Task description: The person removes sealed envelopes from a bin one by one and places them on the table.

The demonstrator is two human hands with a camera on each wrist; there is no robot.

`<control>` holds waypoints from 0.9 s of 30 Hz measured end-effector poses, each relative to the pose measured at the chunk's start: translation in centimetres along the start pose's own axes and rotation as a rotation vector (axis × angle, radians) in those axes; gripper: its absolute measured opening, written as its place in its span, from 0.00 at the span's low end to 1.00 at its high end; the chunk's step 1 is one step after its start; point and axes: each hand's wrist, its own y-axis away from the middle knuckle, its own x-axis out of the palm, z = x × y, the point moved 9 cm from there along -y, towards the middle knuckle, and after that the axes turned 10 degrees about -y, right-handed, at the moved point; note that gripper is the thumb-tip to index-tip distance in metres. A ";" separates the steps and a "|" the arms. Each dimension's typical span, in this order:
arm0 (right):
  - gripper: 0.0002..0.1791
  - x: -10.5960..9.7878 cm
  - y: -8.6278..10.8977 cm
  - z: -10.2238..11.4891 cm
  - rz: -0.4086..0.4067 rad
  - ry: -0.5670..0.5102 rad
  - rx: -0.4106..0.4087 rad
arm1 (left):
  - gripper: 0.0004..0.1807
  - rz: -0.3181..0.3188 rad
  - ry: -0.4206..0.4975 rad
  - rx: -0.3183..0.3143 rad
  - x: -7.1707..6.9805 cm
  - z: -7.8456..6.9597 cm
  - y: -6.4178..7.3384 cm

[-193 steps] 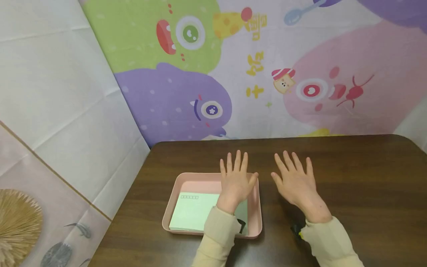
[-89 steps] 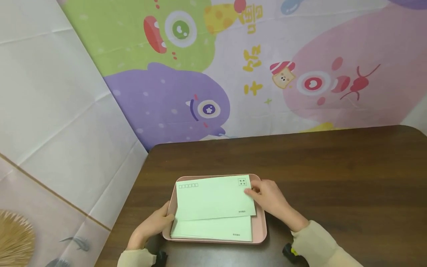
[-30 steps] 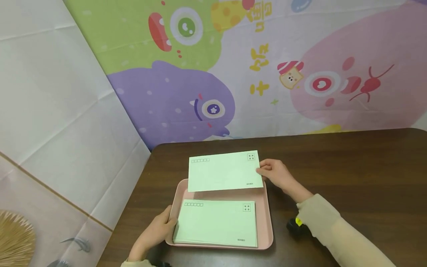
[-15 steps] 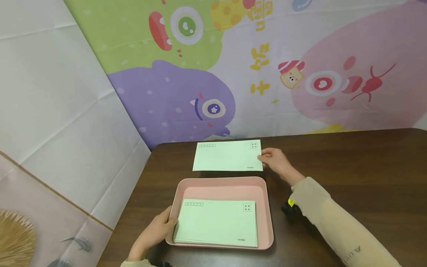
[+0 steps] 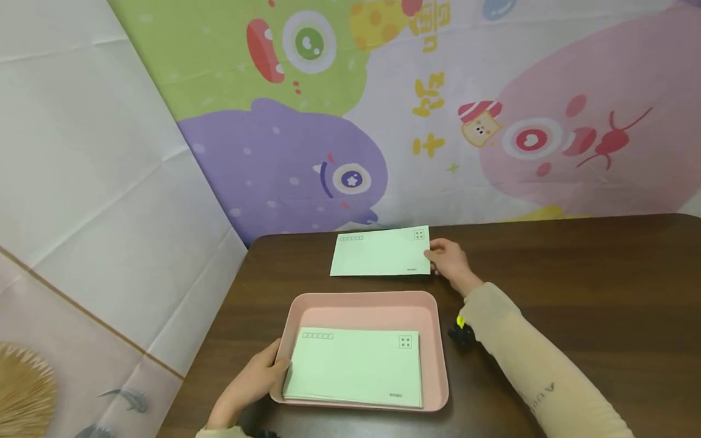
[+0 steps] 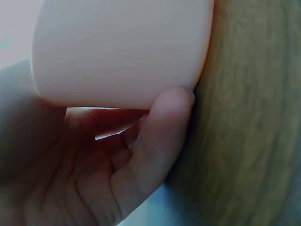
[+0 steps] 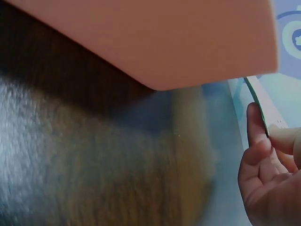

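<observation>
A pale green envelope (image 5: pixel 378 254) is pinched at its right edge between the thumb and fingers of my right hand (image 5: pixel 450 263). It lies beyond the tray, near the table's far edge; whether it touches the table I cannot tell. In the right wrist view the envelope (image 7: pixel 257 101) shows edge-on between thumb and fingers. My left hand (image 5: pixel 253 378) grips the left side of the pink tray (image 5: pixel 361 313), thumb at the rim. The left wrist view shows fingers against the tray's outer wall (image 6: pixel 122 52). A stack of similar envelopes (image 5: pixel 353 368) lies in the tray's front part.
The brown wooden table (image 5: pixel 575 292) extends to the right of the tray. A cartoon-printed cloth (image 5: pixel 427 188) hangs behind the table's far edge, and a pale panel (image 5: pixel 120 182) stands on the left. A black wrist device (image 5: pixel 462 334) sits under the right sleeve.
Both hands began spread open. Then the left took the tray's side and the right lifted an envelope from the stack, carrying it back past the tray's far rim and slightly right.
</observation>
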 end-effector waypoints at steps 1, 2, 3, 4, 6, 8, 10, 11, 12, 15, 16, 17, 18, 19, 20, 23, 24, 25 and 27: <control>0.20 0.2 0.0 -0.1 -0.001 -0.005 0.007 | 0.16 0.000 0.001 -0.001 -0.1 0.0 0.1; 0.21 0.3 -0.1 -0.2 0.004 -0.011 0.012 | 0.16 -0.003 0.003 -0.004 -0.2 0.0 0.1; 0.21 0.5 -0.2 -0.3 0.007 -0.017 0.018 | 0.16 -0.005 0.002 -0.005 -0.2 0.0 0.2; 0.22 0.6 -0.3 -0.4 0.011 -0.021 0.023 | 0.16 -0.004 0.001 -0.005 -0.3 0.0 0.2; 0.23 0.9 -0.4 -0.6 0.015 -0.027 0.040 | 0.15 -0.002 0.000 -0.004 -0.3 0.0 0.2; 0.24 1.0 -0.4 -0.6 0.013 -0.026 0.051 | 0.16 0.001 0.001 -0.004 -0.2 0.0 0.2; 0.24 1.0 -0.5 -0.6 0.003 -0.022 0.059 | 0.17 0.004 0.003 -0.005 -0.2 0.1 0.2; 0.24 1.0 -0.5 -0.5 0.000 -0.018 0.060 | 0.17 0.004 0.003 -0.006 -0.2 0.1 0.2; 0.24 1.0 -0.5 -0.4 -0.002 -0.013 0.059 | 0.18 0.004 0.006 -0.008 -0.1 0.1 0.2; 0.25 0.7 -0.5 -0.4 -0.014 -0.019 0.068 | 0.20 0.004 0.018 -0.007 0.0 0.1 0.2; 0.26 0.6 -0.5 -0.5 -0.014 -0.019 0.070 | 0.21 0.007 0.025 -0.007 0.0 0.1 0.2; 0.26 0.5 -0.6 -0.5 -0.017 -0.026 0.075 | 0.21 0.010 0.029 -0.008 0.0 0.1 0.2; 0.27 0.4 -0.6 -0.6 -0.020 -0.027 0.079 | 0.21 0.014 0.037 -0.009 0.1 0.1 0.3; 0.28 0.4 -0.6 -0.6 -0.022 -0.030 0.082 | 0.21 0.016 0.043 -0.008 0.0 0.1 0.3; 0.29 0.4 -0.7 -0.6 -0.018 -0.027 0.080 | 0.21 0.018 0.047 -0.010 0.0 0.1 0.3; 0.31 0.5 -1.0 -0.5 -0.010 -0.002 0.069 | 0.20 0.021 0.059 -0.012 -0.1 0.1 0.4; 0.32 0.5 -1.1 -0.5 -0.010 0.009 0.065 | 0.20 0.020 0.062 -0.013 -0.1 0.1 0.4; 0.32 0.5 -1.2 -0.4 -0.011 0.017 0.060 | 0.21 0.020 0.061 -0.012 -0.1 0.1 0.4; 0.33 0.5 -1.4 -0.4 -0.015 0.036 0.050 | 0.20 0.018 0.055 -0.013 -0.1 0.1 0.4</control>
